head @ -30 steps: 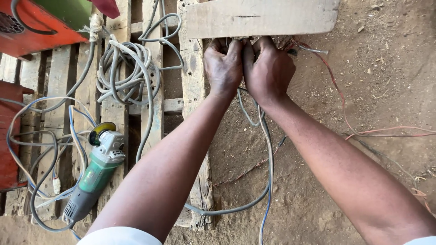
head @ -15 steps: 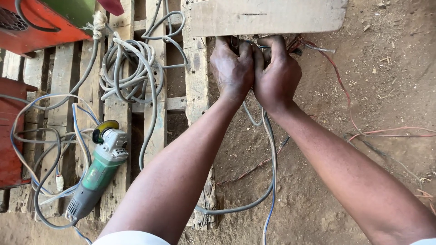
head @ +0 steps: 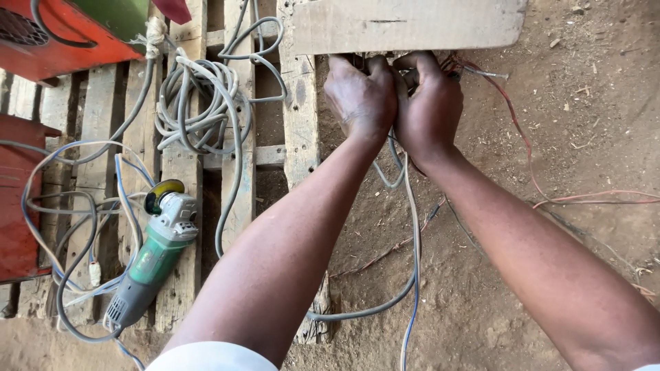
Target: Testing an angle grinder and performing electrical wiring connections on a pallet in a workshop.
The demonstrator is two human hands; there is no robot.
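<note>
Head view, from the left edge: a red metal casing (head: pixel 20 199) sits at mid-left, and an orange-red machine housing (head: pixel 65 38) fills the far left corner, both resting on a wooden pallet (head: pixel 182 172). On the pallet's near slats lies a green angle grinder (head: pixel 155 257), its disc end pointing far, ringed by loose grey and blue cable (head: pixel 65 275). Farther off, a coil of grey cable (head: pixel 199 103) is bundled over the slats. Right of the pallet the ground is bare dirt (head: pixel 584 124). A pale wooden board (head: pixel 405 24) spans the far edge. Just under its near edge the left hand (head: pixel 361 99) and right hand (head: pixel 430 106) press side by side, touching, fingers curled in around a small dark fitting with wires (head: pixel 412 69); what exactly each grips is hidden by the fingers. A grey cable (head: pixel 412 227) drops from between the hands toward the near side. Thin red wires (head: pixel 522 148) trail from the fitting rightward across the dirt.
</note>
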